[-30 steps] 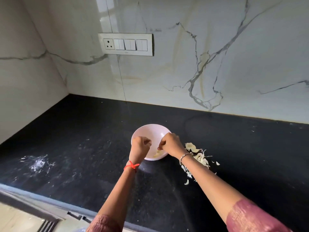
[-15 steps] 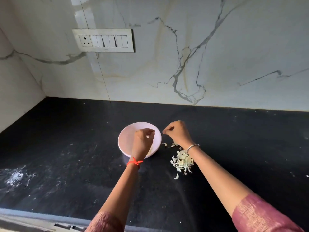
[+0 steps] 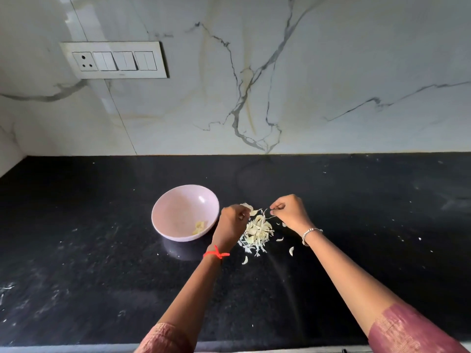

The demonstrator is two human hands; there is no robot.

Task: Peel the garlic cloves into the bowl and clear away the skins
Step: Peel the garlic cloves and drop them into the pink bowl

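Note:
A pale pink bowl (image 3: pixel 185 212) stands on the black counter (image 3: pixel 102 263) with a few peeled garlic cloves (image 3: pixel 199 227) in its bottom. Just right of it lies a heap of garlic skins (image 3: pixel 256 231). My left hand (image 3: pixel 230 224) hovers at the heap's left edge, fingers curled round a small pale garlic piece at the fingertips. My right hand (image 3: pixel 290 212) is at the heap's upper right, thumb and fingers pinching a thin strand of skin. Whether whole cloves lie in the heap I cannot tell.
Loose skin flakes (image 3: pixel 291 250) lie scattered on the counter near the heap. A marble wall with a switch panel (image 3: pixel 114 59) rises behind. The counter's front edge (image 3: pixel 76 349) runs along the bottom, and white specks mark its left part.
My left hand left the bowl and moved right to the skin heap. My right hand also shifted from the bowl to the heap. The view panned right.

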